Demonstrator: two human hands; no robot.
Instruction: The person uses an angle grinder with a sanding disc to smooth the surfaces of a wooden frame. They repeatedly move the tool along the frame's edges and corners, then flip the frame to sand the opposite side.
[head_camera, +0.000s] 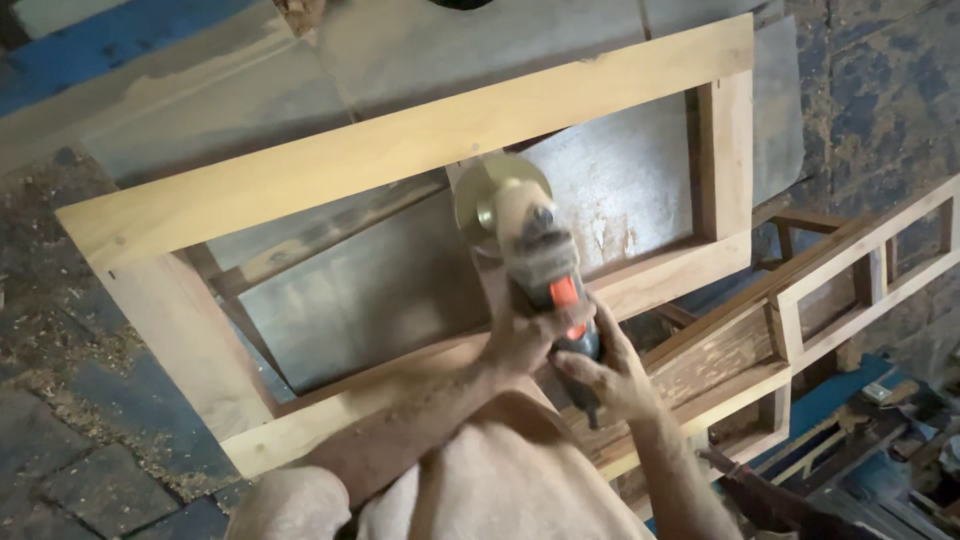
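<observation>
Clamping both hands, left (515, 335) and right (610, 375), in a tight grip around the angle grinder (540, 265) over the wooden frame (400, 150).

place: woodworking shop | signs: raw wooden frame (400, 150); sawdust (60, 340) on floor; stacked frames (800, 300)
</observation>
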